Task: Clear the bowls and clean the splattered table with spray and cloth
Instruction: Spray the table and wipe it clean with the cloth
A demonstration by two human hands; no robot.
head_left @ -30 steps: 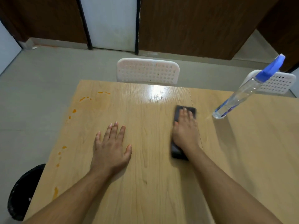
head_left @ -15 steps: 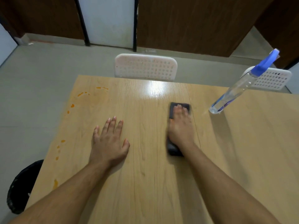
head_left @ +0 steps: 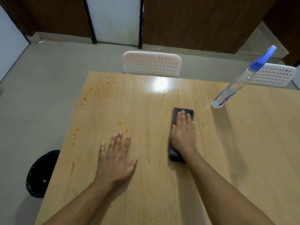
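My right hand [head_left: 183, 134] lies flat on a dark folded cloth [head_left: 190, 112] and presses it onto the wooden table [head_left: 155, 184] near its middle. My left hand [head_left: 116, 157] rests palm down on the bare wood, fingers spread, holding nothing. Orange splatter marks [head_left: 72, 167] run along the table's left edge and far left corner, and a few small spots [head_left: 120, 122] sit just beyond my left fingertips. A clear spray bottle [head_left: 233, 87] with a blue trigger head stands at the far right of the table. No bowls are in view.
A white perforated chair [head_left: 151, 64] is pushed in at the far side of the table, and a second one [head_left: 274, 75] stands at the far right. A black-lined bin [head_left: 39, 174] sits on the grey floor left of the table.
My right hand has slid the cloth a little to the left and toward me. My left hand has stayed flat on the table.
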